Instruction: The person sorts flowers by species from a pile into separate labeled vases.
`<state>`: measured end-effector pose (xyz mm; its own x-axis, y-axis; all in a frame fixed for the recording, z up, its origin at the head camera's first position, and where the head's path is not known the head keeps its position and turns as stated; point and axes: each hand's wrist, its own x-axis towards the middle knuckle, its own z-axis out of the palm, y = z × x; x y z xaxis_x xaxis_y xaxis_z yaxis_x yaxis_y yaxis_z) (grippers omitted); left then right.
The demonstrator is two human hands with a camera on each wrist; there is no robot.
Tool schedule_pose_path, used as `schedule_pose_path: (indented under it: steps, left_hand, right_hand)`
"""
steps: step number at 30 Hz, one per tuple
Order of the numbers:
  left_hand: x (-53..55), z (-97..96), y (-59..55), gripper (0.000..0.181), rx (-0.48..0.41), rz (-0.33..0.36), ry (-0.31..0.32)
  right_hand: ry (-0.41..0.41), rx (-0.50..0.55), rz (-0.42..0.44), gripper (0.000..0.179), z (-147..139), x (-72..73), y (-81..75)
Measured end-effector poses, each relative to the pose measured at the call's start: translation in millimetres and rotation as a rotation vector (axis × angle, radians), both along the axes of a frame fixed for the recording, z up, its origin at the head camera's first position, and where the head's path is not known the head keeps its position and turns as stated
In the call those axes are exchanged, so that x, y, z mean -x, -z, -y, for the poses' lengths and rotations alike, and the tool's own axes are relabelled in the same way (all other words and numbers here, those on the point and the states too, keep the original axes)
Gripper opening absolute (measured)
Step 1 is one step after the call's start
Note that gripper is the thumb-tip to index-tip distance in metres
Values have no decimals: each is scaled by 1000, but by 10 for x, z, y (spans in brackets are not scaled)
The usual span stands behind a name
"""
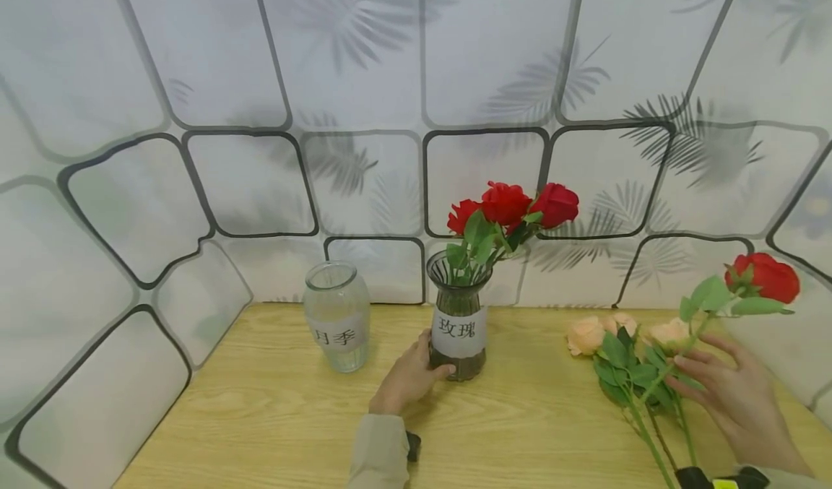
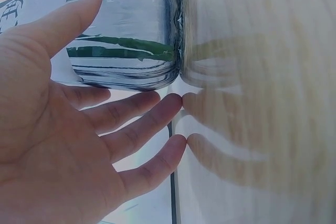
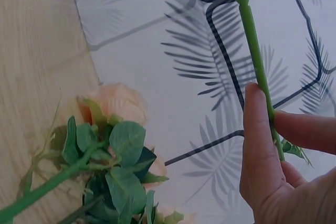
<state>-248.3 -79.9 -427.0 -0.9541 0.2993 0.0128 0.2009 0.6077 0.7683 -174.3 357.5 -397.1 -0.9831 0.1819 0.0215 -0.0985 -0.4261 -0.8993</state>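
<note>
My right hand [image 1: 731, 395] pinches the green stem of a red rose [image 1: 763, 279], whose bloom tilts up to the right. In the right wrist view, the stem [image 3: 253, 45] runs between thumb and fingers. Peach flowers [image 1: 588, 336] with green leaves lie on the table beside this hand. At the base of a dark glass vase [image 1: 463, 365] is my left hand [image 1: 409, 375], thumb in front and relaxed fingers along its side. Red roses [image 1: 507, 204] stand in that labelled vase. Cut stem ends [image 2: 123, 48] show through its glass in the left wrist view.
A clear glass vase [image 1: 338, 294] with a white label stands left of the dark one. Behind the wooden table [image 1: 273, 409] rises a wall covering [image 1: 364, 185] with a leaf and grid pattern.
</note>
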Motion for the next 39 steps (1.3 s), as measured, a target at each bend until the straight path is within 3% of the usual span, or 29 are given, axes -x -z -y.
schedule_pose_path:
  steps: [4, 14, 20, 27, 39]
  left_hand:
    - [4, -5, 15, 88, 0, 7, -4]
    - [0, 6, 25, 88, 2, 13, -16]
    - [7, 2, 23, 87, -7, 11, -4]
    - [5, 1, 19, 87, -5, 4, -1]
    - [4, 2, 17, 86, -15, 7, -1]
  right_hand:
    - [8, 6, -26, 45, 84, 18, -31]
    - [-53, 157, -175, 37, 388, 68, -188]
    - [-51, 323, -270, 37, 601, 141, -257]
    - [36, 330, -214, 46, 803, 226, -361]
    - [68, 323, -162, 46, 1150, 310, -408]
